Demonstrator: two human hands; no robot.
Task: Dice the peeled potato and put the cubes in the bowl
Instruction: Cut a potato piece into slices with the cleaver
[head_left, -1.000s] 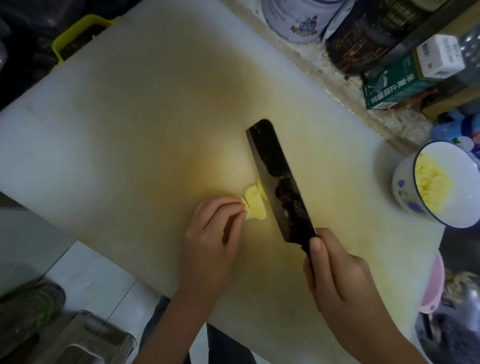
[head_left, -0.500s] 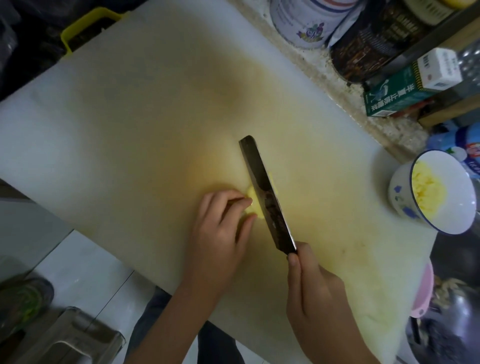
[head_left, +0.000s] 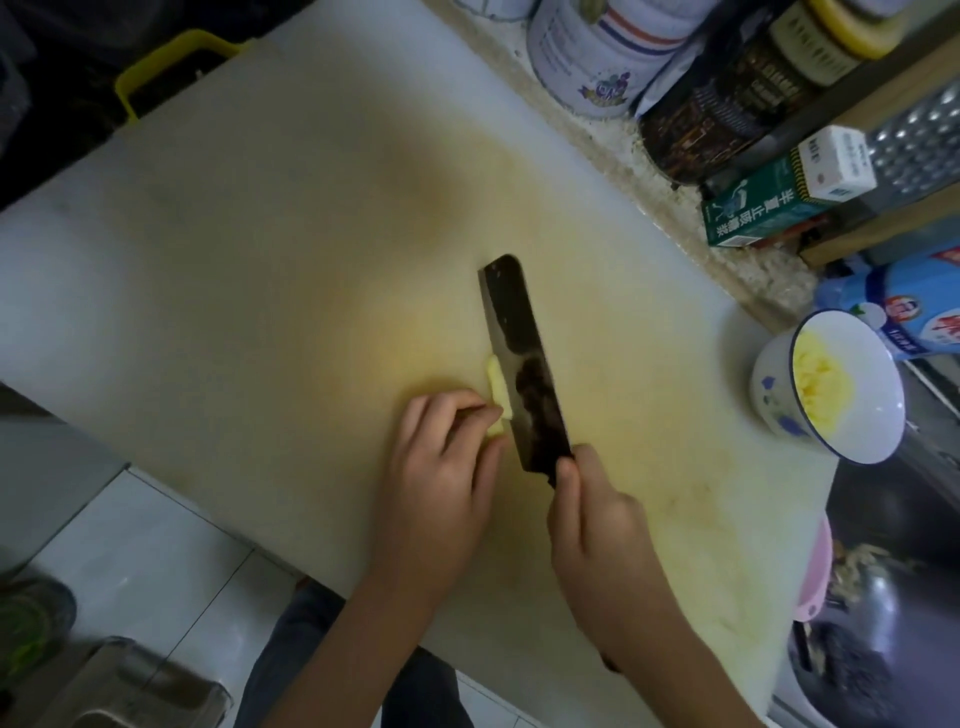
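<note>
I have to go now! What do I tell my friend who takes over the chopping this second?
Left hand: curled fingers hold the one potato piece in sight on the cutting board.
Right hand: grips the knife, blade against the piece's right side.
Done: yellow cubes lie in the bowl at the board's right end.
Left: dice this piece, then put its cubes in the bowl.

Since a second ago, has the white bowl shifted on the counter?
No. The bowl sits at the same spot against the cutting board's right edge, below the green box; only the head camera has shifted.
</note>
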